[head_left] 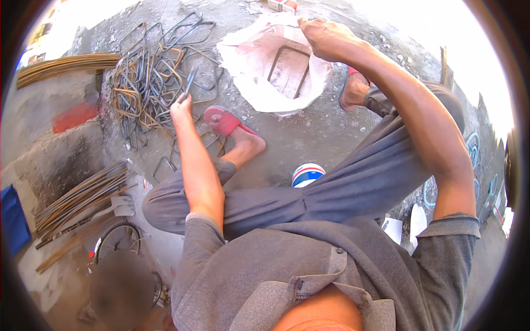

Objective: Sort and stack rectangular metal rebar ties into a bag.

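Note:
My left hand (181, 107) is closed around a slim grey metal tool (190, 81) that points up and away, its exact kind unclear. Just beyond it lies a tangled pile of bent steel bar stirrups (152, 77), some rusty, some grey. In front of me a white woven sack (243, 60) sits opened out, with one rectangular steel stirrup (272, 65) in its mouth. My right hand (326, 39) is closed in a fist over the sack's far right rim. Whatever its fingers hold is hidden.
Long steel rods (69, 67) lie at the far left, and a second rod bundle (83, 196) nearer, beside a flat metal blade (122, 206). A bicycle wheel (117, 243) stands lower left. A striped tub (308, 175) is between my legs; blue tubing (473, 149) lies right.

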Demonstrator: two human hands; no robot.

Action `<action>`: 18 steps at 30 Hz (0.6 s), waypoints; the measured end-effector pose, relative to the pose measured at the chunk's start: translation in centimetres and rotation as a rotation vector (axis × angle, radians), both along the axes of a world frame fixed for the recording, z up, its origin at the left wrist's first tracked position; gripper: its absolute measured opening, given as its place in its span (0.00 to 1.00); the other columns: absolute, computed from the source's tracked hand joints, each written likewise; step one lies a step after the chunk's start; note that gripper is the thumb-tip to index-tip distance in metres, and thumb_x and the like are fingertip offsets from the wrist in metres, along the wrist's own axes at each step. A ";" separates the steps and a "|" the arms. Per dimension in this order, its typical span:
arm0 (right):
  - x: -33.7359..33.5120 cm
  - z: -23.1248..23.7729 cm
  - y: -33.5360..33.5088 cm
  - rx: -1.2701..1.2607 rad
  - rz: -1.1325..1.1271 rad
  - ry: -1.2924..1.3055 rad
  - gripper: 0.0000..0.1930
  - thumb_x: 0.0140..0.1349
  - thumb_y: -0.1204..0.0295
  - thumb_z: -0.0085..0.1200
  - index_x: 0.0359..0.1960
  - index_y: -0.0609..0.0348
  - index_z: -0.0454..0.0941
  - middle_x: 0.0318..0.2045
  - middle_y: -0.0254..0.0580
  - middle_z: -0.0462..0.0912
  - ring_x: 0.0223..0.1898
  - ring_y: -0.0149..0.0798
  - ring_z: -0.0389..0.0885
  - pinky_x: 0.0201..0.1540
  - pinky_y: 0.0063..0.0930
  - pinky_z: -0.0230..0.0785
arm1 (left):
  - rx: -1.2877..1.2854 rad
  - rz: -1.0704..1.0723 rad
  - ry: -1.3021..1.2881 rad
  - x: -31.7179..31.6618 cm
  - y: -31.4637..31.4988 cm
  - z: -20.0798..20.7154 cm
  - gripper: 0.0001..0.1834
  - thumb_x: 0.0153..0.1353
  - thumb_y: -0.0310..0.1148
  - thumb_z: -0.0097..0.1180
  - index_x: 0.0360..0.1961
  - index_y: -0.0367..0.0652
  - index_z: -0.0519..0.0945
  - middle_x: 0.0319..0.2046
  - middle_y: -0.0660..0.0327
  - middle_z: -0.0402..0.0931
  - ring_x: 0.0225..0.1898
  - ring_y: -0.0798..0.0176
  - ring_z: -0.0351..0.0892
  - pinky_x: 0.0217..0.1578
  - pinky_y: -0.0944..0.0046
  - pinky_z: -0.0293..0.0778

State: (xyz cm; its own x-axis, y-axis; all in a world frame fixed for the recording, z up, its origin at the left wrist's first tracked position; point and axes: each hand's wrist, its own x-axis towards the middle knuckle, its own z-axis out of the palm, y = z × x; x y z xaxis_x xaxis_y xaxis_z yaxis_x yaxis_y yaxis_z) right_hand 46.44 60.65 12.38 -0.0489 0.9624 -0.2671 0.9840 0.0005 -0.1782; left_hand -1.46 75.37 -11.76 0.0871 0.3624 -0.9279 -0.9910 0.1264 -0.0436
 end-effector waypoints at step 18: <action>-0.5 -1.4 1.8 0.093 -0.040 0.208 0.21 0.63 0.81 0.36 0.59 0.68 0.65 0.46 0.66 0.76 0.49 0.58 0.77 0.50 0.44 0.69 | 0.861 -1.338 0.562 12.1 -9.3 39.7 0.17 0.69 0.31 0.45 0.53 0.28 0.69 0.15 0.74 0.52 0.13 0.80 0.50 0.11 0.78 0.49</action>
State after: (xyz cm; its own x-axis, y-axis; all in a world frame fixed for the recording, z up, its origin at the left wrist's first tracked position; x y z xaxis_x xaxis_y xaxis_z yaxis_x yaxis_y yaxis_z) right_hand 45.96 62.42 10.94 -0.0551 0.9848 -0.1648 0.9258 -0.0114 -0.3778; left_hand 10.63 66.05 27.90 0.4818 0.6943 -0.5346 -0.0439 0.6284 0.7766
